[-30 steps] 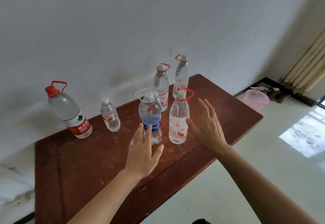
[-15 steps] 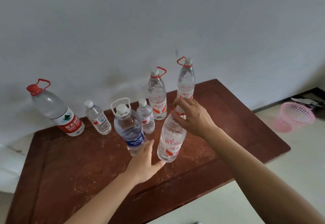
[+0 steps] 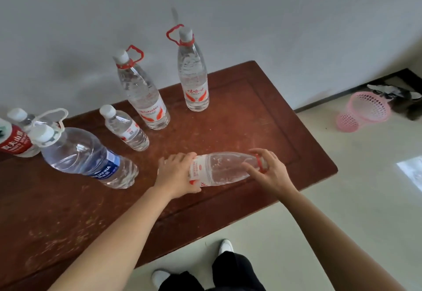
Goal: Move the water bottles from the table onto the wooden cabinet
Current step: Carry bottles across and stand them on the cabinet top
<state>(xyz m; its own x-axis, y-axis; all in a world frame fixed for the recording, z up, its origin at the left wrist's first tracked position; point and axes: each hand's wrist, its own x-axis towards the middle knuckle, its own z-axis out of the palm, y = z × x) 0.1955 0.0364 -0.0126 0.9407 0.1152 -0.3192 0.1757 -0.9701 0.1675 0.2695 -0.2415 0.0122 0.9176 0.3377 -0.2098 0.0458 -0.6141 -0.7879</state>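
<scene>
While other bottles stand on the brown table, a person holds one water bottle sideways over it, left hand wrapped round the base, right hand pinching the neck; a firm, level two-handed grip should keep it from slipping on the carry.

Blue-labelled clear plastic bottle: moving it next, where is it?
Head view: the blue-labelled clear plastic bottle stands left on the brown wooden table, beside the left hand, in front of the small white-capped clear bottle.
</scene>
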